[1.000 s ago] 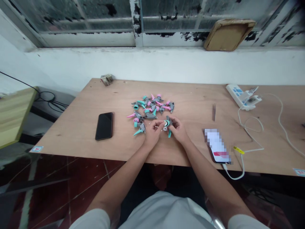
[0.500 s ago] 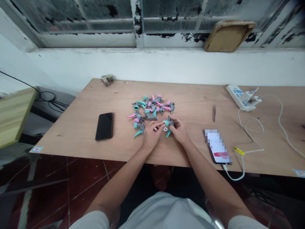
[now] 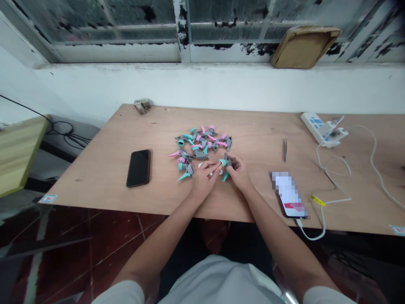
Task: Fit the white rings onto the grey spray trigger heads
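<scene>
The right hand [image 3: 238,173] has its grip closed on a small grey plastic trigger sprayer head with a teal collar and teal lever [image 3: 224,164]. It holds the piece just above the light plywood desk [image 3: 253,131], at the near edge of a loose pile of grey, teal and pink sprayer heads [image 3: 200,142]. The left hand [image 3: 204,179] reaches in from the other side, its fingertips [image 3: 217,167] drawn together at the teal collar. Whether that grip is closed on the piece or only touching it cannot be told, as the spot is too small. Both forearms cross the near edge of the desk.

A black smartphone lying face up [image 3: 138,167] rests well to the left of the hands. A second phone with a lit screen [image 3: 288,194] lies to the right, a white cable [image 3: 335,169] plugged into it. Thin metal tweezers [image 3: 284,149] lie between the pile and a white power strip [image 3: 314,124].
</scene>
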